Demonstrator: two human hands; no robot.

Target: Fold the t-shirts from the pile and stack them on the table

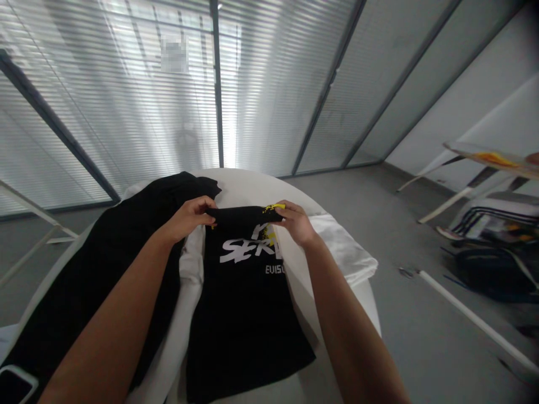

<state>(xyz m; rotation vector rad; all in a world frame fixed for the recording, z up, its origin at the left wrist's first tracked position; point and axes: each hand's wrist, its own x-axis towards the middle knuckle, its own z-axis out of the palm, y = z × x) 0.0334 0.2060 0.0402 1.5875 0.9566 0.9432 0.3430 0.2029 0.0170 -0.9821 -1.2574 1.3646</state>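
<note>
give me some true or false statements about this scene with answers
1. The left hand and right hand both hold the folded black T-shirt. True.
2. The shirt's print is all red. False: it shows white lettering with yellow flecks.
3. The window blinds are pulled up. False: they hang down over the glass.
4. A black bag sits on the round white table. False: it is on the grey floor at right.
5. A phone shows at lower left. True.

Bright daylight through window blinds (113, 106), black T-shirt (248, 320) underexposed, strong wide-angle bowing and blur toward the edges.
</note>
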